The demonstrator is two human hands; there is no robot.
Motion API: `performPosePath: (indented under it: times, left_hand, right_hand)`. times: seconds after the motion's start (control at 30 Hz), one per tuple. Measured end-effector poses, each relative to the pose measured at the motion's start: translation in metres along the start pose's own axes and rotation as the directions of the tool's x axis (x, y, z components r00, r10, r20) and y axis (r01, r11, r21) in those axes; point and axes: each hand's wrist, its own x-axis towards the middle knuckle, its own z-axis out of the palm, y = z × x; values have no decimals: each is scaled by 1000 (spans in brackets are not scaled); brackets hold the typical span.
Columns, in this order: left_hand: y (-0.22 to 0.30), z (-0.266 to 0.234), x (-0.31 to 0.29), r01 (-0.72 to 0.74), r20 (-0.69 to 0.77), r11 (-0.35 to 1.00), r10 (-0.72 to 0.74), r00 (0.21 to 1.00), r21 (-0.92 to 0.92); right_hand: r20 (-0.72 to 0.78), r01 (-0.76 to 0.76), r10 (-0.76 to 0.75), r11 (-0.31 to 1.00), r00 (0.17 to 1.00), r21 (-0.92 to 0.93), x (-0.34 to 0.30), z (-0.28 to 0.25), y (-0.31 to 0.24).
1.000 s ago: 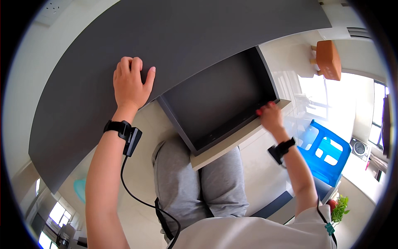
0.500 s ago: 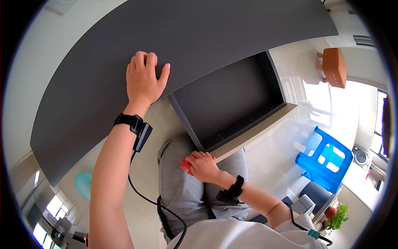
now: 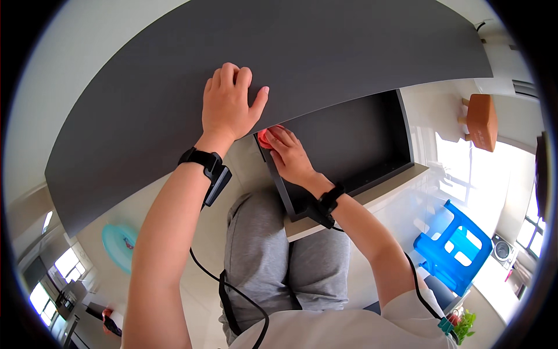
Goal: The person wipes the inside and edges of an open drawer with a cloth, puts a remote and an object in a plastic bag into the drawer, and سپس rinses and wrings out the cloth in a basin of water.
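Note:
On the dark grey desk top [image 3: 325, 46], near its front edge, rests my left hand [image 3: 229, 104]. Its palm is down, the fingers are bent a little and the thumb is spread away; it holds nothing that I can see. Beneath the desk edge a dark grey drawer [image 3: 354, 128] with a beige front stands pulled out. My right hand [image 3: 290, 157] presses a crumpled red cloth [image 3: 265, 139] against the left side wall of the drawer, close to the desk edge. Most of the cloth is hidden under the fingers.
My legs in grey trousers [image 3: 258, 250] are just in front of the drawer. To the right stand a blue plastic stool [image 3: 456, 247] and a brown cushioned stool [image 3: 482, 122]. A turquoise round object [image 3: 119, 247] is at the lower left. A black cable [image 3: 226, 283] runs by my left arm.
My right hand has carried the red cloth from the drawer's front, by my lap, up to the far end of its left wall. My left hand stays on the desk; the view has shifted.

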Motion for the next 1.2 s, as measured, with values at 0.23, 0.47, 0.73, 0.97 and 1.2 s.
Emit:
performPosePath:
  times: [0.23, 0.47, 0.73, 0.97, 1.2]
  left_hand:
    - [-2, 2, 1, -5, 36, 998, 2, 999, 63]
    - [0, 0, 2, 3, 19, 1000, -3, 1000, 11]
    - [1, -2, 2, 16, 45, 1000, -18, 999, 26]
    - [0, 1, 1, 16, 41, 1000, -17, 999, 13]
    - [4, -2, 3, 0, 46, 1000, 0, 999, 2]
  right_hand:
    - [139, 6, -8, 1000, 990, 9, 11, -2, -3]
    - [421, 217, -201, 976, 885, 10, -45, -32, -14]
    - [870, -16, -29, 999, 492, 42, -99, -60, -37]
    - [871, 62, 73, 991, 487, -118, -111, -54, -77]
    - [553, -73, 434, 829, 711, -555, -140, -140, 6]
